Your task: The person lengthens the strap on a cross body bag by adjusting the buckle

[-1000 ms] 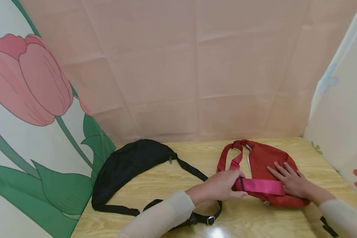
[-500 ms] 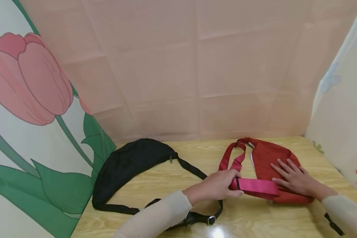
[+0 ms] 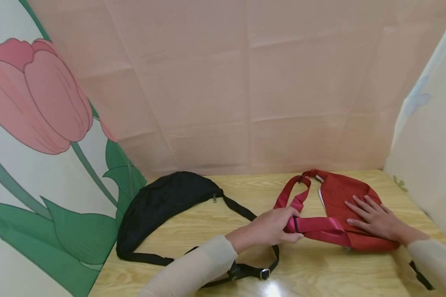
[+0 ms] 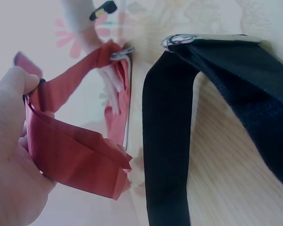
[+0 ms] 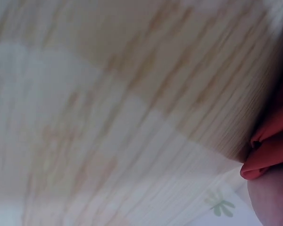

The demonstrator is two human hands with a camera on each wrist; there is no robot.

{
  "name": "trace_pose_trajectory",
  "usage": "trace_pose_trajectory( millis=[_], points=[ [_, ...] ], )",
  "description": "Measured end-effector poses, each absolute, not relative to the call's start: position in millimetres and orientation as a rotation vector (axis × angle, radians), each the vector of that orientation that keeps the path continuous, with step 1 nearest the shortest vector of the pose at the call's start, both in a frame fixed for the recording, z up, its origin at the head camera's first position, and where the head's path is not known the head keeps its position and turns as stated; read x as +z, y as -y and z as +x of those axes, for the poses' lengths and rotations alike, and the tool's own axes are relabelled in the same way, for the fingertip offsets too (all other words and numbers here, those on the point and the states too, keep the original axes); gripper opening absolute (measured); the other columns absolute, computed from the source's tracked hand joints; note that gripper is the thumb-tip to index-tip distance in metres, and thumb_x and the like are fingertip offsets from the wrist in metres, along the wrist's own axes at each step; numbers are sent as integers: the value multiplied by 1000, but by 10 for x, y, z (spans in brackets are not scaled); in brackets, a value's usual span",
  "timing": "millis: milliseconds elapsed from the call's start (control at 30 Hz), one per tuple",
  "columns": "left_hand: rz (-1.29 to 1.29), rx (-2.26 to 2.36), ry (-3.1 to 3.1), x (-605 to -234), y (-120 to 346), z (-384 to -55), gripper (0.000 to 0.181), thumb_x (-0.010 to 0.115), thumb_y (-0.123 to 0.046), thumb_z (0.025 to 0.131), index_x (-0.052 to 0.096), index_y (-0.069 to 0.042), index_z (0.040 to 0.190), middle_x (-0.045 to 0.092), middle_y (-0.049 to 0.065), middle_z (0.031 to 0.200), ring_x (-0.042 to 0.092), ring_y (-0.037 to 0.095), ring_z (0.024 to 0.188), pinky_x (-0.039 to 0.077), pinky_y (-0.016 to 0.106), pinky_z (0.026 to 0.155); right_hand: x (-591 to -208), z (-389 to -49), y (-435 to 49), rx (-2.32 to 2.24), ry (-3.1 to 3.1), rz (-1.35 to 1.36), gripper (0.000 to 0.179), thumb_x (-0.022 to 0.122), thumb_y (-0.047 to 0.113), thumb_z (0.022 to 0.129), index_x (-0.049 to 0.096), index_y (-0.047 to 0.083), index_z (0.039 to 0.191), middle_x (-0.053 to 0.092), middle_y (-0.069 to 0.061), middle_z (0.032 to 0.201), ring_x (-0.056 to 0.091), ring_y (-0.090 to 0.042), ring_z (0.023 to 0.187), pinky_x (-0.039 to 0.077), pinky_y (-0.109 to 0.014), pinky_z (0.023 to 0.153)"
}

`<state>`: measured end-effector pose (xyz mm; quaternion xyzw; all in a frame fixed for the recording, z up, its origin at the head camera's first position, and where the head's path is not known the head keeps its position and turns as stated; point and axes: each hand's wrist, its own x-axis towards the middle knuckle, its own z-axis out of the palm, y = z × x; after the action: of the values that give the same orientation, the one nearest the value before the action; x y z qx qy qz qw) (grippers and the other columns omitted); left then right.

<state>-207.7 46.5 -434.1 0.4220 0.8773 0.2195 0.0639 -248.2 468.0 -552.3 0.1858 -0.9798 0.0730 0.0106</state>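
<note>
A red crossbody bag (image 3: 345,189) lies on the right of the wooden table in the head view. My left hand (image 3: 271,227) grips its pinkish-red strap (image 3: 321,227) by the black slider, holding that part out to the left of the bag. In the left wrist view the strap (image 4: 73,150) runs out from between the thumb and fingers of my left hand (image 4: 14,141). Flat on the bag's front rests my right hand (image 3: 377,220), fingers straight and spread. Only a fold of red fabric (image 5: 269,157) and part of that hand show in the right wrist view.
A black crossbody bag (image 3: 163,206) lies on the left of the table (image 3: 312,276). Its black strap (image 3: 245,270) loops under my left forearm. A pinkish sheet (image 3: 204,90) stands behind, and a tulip-printed panel (image 3: 59,103) borders the left side.
The red bag and my right hand have slid slightly to the right. My left hand has shifted a little left, still gripping the strap.
</note>
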Motion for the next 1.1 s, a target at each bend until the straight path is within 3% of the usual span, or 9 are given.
trace_pose_trajectory(
  millis=[200, 400, 500, 700, 867, 1100],
  points=[
    [1259, 698, -2629, -4337, -455, -2085, 49, 71, -45, 93, 52, -21, 131, 57, -14, 108, 53, -4, 86, 43, 9, 70, -5443, -2518, -4706, 269, 3107, 531, 81, 58, 54, 98, 19, 26, 163, 24, -27, 161, 9, -58, 146, 19, -80, 100],
    [1295, 724, -2608, -4382, -467, -2081, 49, 69, -45, 95, 52, -19, 132, 58, -13, 111, 54, -3, 89, 42, 9, 73, -5344, -2450, -4506, 82, 3144, 475, 68, 57, 54, 98, 43, 15, 152, 40, -33, 150, 25, -63, 135, 22, -80, 99],
    [1310, 729, -2599, -4389, -467, -2085, 48, 69, -45, 95, 52, -19, 132, 57, -13, 109, 54, -3, 87, 42, 9, 72, -5386, -2385, -4374, 119, 3129, 438, 61, 56, 47, 101, 46, 9, 148, 41, -35, 147, 30, -61, 133, 26, -81, 97],
    [1313, 749, -2590, -4342, -451, -2097, 48, 69, -44, 95, 52, -19, 132, 56, -13, 107, 53, -3, 87, 43, 9, 71, -5390, -2279, -4263, 205, 3115, 427, 74, 49, 54, 102, 28, 11, 159, 30, -35, 154, 24, -60, 136, 21, -82, 98],
    [1320, 781, -2595, -4297, -423, -2102, 48, 70, -42, 95, 52, -17, 132, 55, -14, 108, 53, -3, 90, 43, 9, 75, -5377, -2304, -4349, 151, 3116, 486, 80, 52, 49, 102, 12, 16, 164, 25, -34, 157, 21, -61, 139, 20, -81, 100],
    [1332, 781, -2587, -4301, -419, -2080, 49, 69, -43, 95, 51, -17, 133, 55, -13, 109, 53, -2, 90, 42, 9, 77, -5406, -2334, -4471, 188, 3099, 537, 79, 53, 46, 102, 9, 23, 164, 26, -33, 157, 22, -61, 139, 20, -80, 100]
  ],
)
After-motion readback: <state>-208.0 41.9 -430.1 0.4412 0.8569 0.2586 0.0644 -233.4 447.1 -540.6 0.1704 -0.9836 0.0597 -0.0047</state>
